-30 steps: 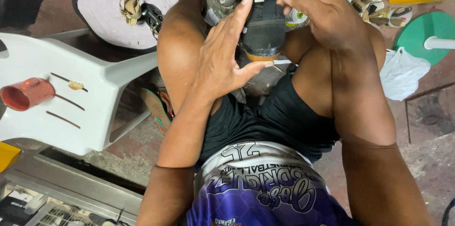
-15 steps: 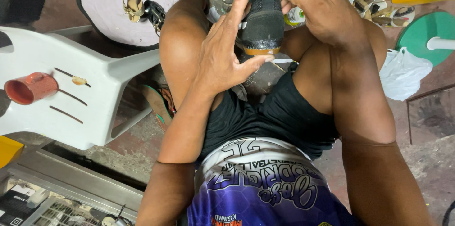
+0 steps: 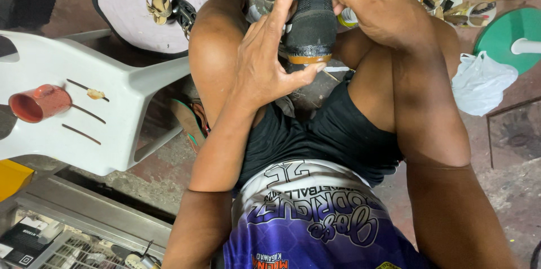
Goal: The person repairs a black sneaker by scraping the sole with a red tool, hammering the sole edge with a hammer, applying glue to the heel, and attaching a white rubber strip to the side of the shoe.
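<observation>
your right hand (image 3: 377, 9) grips the black shoe (image 3: 311, 23) from above, fingers curled over its upper. your left hand (image 3: 265, 60) is open, thumb under the tan sole edge; press that thumb evenly along the seam.

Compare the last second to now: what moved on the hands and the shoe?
The left hand opened a little: its fingers now stretch up beside the black shoe, thumb under the heel. The shoe and right hand sit slightly higher in the view. The right hand grips the shoe's top as before. The red cup on the white plastic chair did not move.
</observation>
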